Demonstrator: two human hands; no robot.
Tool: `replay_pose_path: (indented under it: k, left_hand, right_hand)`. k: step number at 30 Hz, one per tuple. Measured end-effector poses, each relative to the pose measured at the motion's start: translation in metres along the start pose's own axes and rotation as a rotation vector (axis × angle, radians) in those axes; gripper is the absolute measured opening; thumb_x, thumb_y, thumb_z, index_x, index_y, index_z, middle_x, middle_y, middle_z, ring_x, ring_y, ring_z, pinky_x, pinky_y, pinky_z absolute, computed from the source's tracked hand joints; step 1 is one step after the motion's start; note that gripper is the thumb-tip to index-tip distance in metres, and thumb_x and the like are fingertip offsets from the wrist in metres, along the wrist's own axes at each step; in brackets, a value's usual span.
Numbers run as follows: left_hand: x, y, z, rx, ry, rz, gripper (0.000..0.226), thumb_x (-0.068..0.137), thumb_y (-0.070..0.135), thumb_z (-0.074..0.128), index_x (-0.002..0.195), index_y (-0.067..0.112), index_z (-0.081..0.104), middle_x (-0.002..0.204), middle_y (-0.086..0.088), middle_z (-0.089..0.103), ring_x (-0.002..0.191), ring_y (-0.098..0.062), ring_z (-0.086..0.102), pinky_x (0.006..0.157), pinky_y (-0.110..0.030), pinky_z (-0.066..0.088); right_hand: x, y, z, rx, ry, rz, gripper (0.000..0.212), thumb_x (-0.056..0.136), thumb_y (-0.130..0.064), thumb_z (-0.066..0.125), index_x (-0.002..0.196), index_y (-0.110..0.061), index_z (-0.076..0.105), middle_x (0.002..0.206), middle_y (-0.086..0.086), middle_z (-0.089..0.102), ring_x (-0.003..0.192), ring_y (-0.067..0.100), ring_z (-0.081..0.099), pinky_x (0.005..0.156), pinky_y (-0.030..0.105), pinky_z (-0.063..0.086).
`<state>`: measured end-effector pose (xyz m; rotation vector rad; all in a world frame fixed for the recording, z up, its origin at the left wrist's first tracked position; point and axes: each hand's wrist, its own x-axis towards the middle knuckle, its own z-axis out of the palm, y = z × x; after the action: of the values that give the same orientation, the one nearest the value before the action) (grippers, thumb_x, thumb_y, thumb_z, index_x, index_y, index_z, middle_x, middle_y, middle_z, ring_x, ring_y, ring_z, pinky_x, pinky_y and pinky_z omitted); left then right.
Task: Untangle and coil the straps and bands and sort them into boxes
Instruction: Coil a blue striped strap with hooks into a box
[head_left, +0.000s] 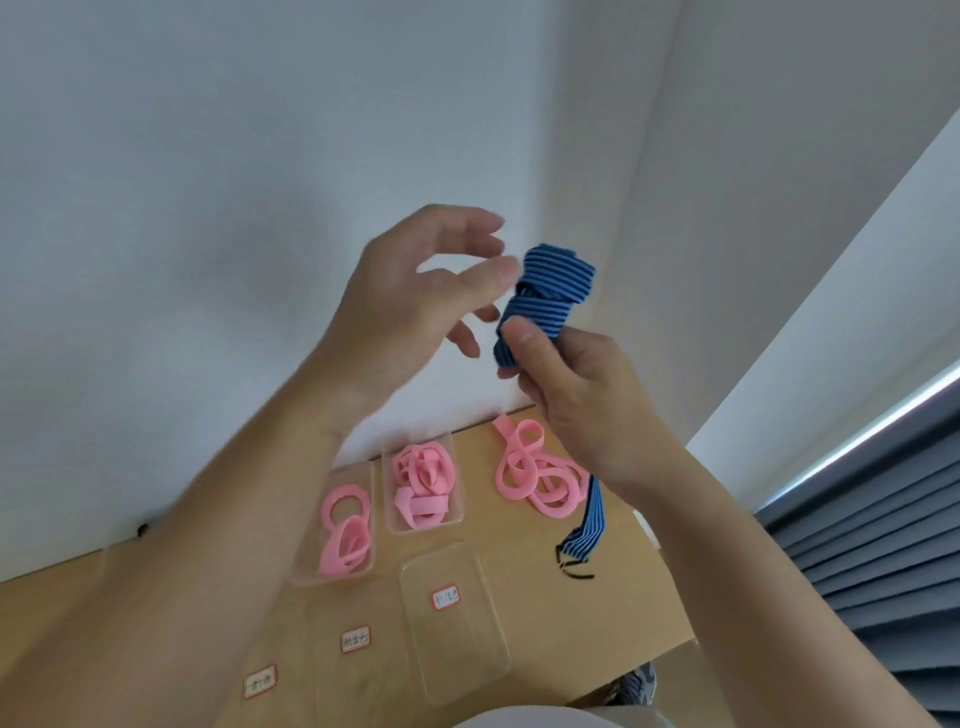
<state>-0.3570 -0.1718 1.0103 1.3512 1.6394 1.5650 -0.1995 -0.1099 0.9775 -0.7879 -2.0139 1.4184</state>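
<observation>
We are gripping the half-coiled blue striped strap in our right hand, raised above the wooden table, with its tail trailing down behind the wrist. Our left hand is hovering just beside the coil, fingers loosely spread and holding nothing. Below, loose pink bands are lying near the clear boxes.

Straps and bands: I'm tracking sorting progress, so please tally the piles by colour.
Pink band piles: 3
Blue striped strap, in the right hand's grip: 1
Total: 4
</observation>
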Motion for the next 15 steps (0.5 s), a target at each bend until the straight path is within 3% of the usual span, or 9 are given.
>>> replay_pose_path:
  k: [3, 6, 10, 12, 15]
  left_hand:
    - [0.012, 0.013, -0.011, 0.243, -0.366, -0.013, 0.039, 0.088, 0.022, 0.079, 0.125, 0.023, 0.067, 0.094, 0.005, 0.072, 0.069, -0.022, 0.069, 0.056, -0.036, 0.056]
    - [0.012, 0.014, -0.009, 0.406, -0.439, 0.055, 0.026, 0.088, 0.019, 0.078, 0.113, 0.018, 0.070, 0.089, 0.007, 0.071, 0.070, -0.017, 0.071, 0.063, -0.039, 0.062]
    - [0.002, -0.008, 0.014, 0.518, -0.076, 0.370, 0.025, 0.087, 0.025, 0.077, 0.108, 0.015, 0.068, 0.096, 0.017, 0.064, 0.082, -0.001, 0.063, 0.071, -0.035, 0.059]
    - [-0.002, -0.021, 0.026, 0.527, 0.091, 0.531, 0.029, 0.088, 0.021, 0.077, 0.109, 0.005, 0.066, 0.100, 0.001, 0.064, 0.086, -0.009, 0.060, 0.069, -0.033, 0.057]
    - [0.000, -0.027, 0.035, 0.494, 0.259, 0.601, 0.031, 0.088, 0.015, 0.078, 0.108, -0.004, 0.063, 0.099, -0.012, 0.061, 0.087, -0.012, 0.059, 0.067, -0.029, 0.055]
  right_hand:
    - [-0.002, -0.005, -0.006, -0.263, -0.205, -0.097, 0.023, 0.103, -0.037, 0.051, 0.085, -0.033, 0.065, 0.052, -0.029, 0.052, 0.052, -0.002, 0.051, 0.055, 0.012, 0.037]
    - [-0.001, -0.001, -0.014, -0.436, -0.202, -0.083, 0.026, 0.099, -0.045, 0.056, 0.083, -0.028, 0.067, 0.051, -0.013, 0.046, 0.049, 0.007, 0.039, 0.050, 0.020, 0.031]
    - [0.008, -0.001, -0.021, -0.488, 0.077, -0.052, 0.029, 0.095, -0.040, 0.062, 0.077, -0.018, 0.055, 0.057, -0.006, 0.041, 0.052, 0.012, 0.035, 0.051, 0.029, 0.029]
    - [0.010, -0.008, -0.020, -0.515, 0.173, -0.067, 0.020, 0.097, -0.030, 0.060, 0.089, -0.011, 0.055, 0.060, -0.004, 0.043, 0.054, 0.015, 0.038, 0.052, 0.034, 0.031]
    - [0.003, -0.016, -0.009, -0.521, 0.280, -0.126, 0.012, 0.097, -0.014, 0.049, 0.108, -0.011, 0.049, 0.060, -0.007, 0.041, 0.051, 0.013, 0.040, 0.045, 0.025, 0.025]
